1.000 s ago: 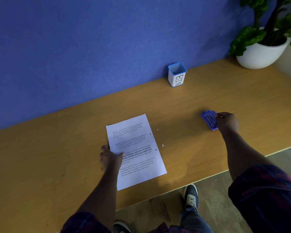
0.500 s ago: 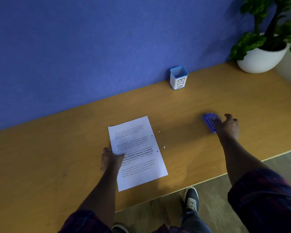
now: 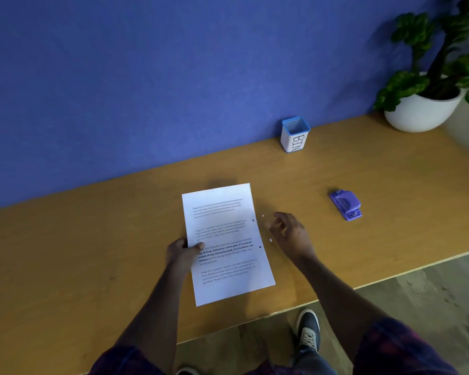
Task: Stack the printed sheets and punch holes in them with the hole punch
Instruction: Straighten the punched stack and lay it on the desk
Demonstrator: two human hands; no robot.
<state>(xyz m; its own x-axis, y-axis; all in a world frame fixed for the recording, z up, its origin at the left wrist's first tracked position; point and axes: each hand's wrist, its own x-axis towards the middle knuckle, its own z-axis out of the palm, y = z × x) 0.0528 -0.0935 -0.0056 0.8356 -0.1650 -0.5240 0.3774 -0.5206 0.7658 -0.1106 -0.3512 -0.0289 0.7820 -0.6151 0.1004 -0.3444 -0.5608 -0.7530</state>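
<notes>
**Holes punched; cleanup left**

White printed paper stack (image 3: 228, 244) lies mid-desk, two holes along its right edge. Left hand (image 3: 180, 253) pinches its left margin. Right hand (image 3: 290, 234), empty and spread, hovers over white chads (image 3: 270, 240). Purple plastic hole punch (image 3: 345, 204) sits apart, right.

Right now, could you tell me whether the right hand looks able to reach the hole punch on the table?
Probably yes. The right hand hovers open beside the printed sheets, holding nothing, and only bare table lies between it and the hole punch off to its right. Nothing blocks the way.
</notes>
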